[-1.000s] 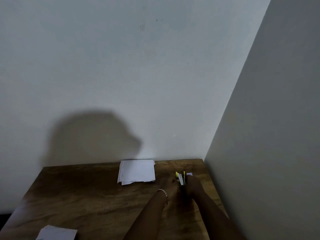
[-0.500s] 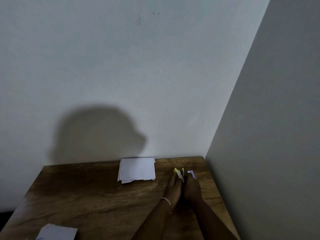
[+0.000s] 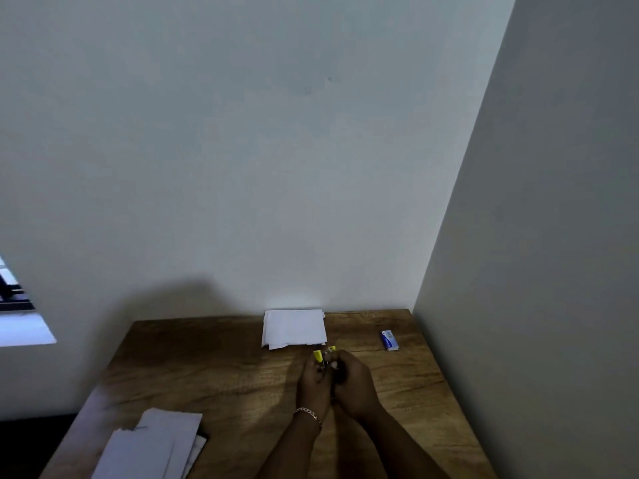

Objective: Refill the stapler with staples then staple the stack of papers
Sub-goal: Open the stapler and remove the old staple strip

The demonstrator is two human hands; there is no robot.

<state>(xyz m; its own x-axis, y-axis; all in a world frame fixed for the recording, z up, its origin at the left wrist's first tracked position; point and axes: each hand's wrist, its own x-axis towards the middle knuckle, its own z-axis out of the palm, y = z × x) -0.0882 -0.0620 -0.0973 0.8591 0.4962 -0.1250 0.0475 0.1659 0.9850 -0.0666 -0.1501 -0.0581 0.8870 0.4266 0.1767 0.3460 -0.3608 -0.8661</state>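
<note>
A small yellow stapler (image 3: 320, 356) is held above the wooden table (image 3: 207, 368), clasped between both hands. My left hand (image 3: 314, 382), with a bracelet on its wrist, grips it from the left. My right hand (image 3: 354, 378) wraps around it from the right, hiding most of its body. Only two yellow ends stick out above the fingers. A stack of white papers (image 3: 294, 328) lies at the back of the table, just beyond the hands. A small blue staple box (image 3: 389, 339) rests on the table to the right, apart from the hands.
Another pile of white sheets (image 3: 152, 444) lies at the table's front left corner. White walls close the table in at the back and on the right (image 3: 536, 305). A bright window edge (image 3: 20, 323) shows at far left.
The view has shifted, so the table sits further right. Both hands have drawn back from the blue box with the stapler; the box now lies uncovered on the table.
</note>
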